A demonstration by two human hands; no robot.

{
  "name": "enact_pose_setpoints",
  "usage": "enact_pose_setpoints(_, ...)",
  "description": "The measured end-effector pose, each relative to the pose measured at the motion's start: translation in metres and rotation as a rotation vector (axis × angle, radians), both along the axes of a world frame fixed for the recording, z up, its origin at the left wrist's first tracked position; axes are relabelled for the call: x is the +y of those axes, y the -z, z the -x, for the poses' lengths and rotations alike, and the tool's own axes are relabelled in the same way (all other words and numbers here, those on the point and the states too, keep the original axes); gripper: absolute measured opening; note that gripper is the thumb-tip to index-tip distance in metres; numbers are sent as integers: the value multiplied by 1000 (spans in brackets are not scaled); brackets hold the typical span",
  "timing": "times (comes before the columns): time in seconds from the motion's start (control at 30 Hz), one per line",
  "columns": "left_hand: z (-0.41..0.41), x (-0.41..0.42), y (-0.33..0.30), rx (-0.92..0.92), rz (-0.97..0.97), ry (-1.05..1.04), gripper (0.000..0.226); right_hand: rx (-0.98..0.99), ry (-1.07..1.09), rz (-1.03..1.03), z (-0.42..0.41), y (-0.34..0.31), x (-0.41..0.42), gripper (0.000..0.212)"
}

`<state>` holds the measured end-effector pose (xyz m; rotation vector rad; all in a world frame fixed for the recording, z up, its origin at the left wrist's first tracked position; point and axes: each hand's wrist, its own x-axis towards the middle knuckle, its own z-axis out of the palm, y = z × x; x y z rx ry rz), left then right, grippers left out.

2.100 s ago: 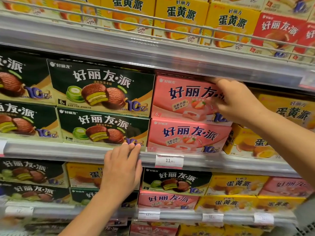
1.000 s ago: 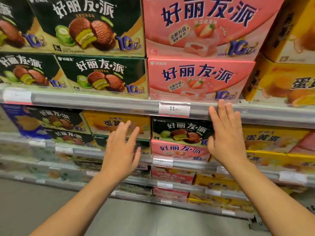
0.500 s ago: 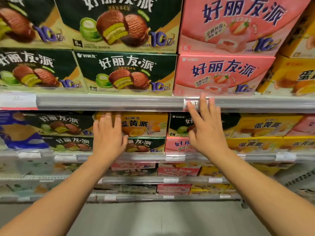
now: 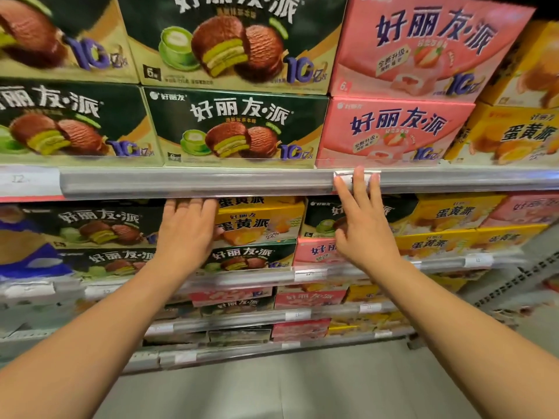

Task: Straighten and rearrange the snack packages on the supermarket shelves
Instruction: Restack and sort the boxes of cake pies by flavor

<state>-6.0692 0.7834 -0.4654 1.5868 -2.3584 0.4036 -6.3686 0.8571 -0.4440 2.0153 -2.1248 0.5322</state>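
Both my hands reach toward the second shelf from the top of the view. My left hand (image 4: 187,234) lies flat with straight fingers over the left end of a yellow snack box (image 4: 260,219) that sits on a dark green box (image 4: 248,258). My right hand (image 4: 361,225) is spread with straight fingers in front of a dark green box (image 4: 320,219) stacked on a pink box (image 4: 314,251); its fingertips overlap a price tag (image 4: 357,178) on the shelf rail (image 4: 196,182) above. Neither hand holds anything.
Above the rail stand stacked dark green boxes (image 4: 239,125) and pink boxes (image 4: 396,128), with yellow boxes (image 4: 520,134) to the right. More yellow boxes (image 4: 453,213) fill the second shelf's right side. Lower shelves hold several more boxes. Grey floor (image 4: 287,388) lies below.
The view has dropped from the upper shelf to the one below. Both hands left the top pink box and rail and moved forward to the second shelf's boxes.
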Motion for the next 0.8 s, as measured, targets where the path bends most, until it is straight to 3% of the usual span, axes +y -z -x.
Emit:
enact_pose_setpoints(0.17, -2, 1, 2, -39, 48, 56, 51, -28, -10, 19, -1, 2, 1, 100)
enact_pose_setpoints(0.3, -8, 12, 7, 75, 107, 120, 42, -47, 8, -19, -3, 0, 4, 99)
enact_pose_setpoints(0.43, -24, 38, 18, 172, 100, 150, 50, -154, -57, -27, -21, 16, 23, 90)
enact_pose_setpoints(0.67, -27, 73, 12, 322, -3, 309, 53, -867, -225, -231, -44, 33, 48, 98)
enact_pose_setpoints(0.8, -5, 82, 17, 324, -117, 391, 57, -1005, -165, -194, -24, 45, 74, 85)
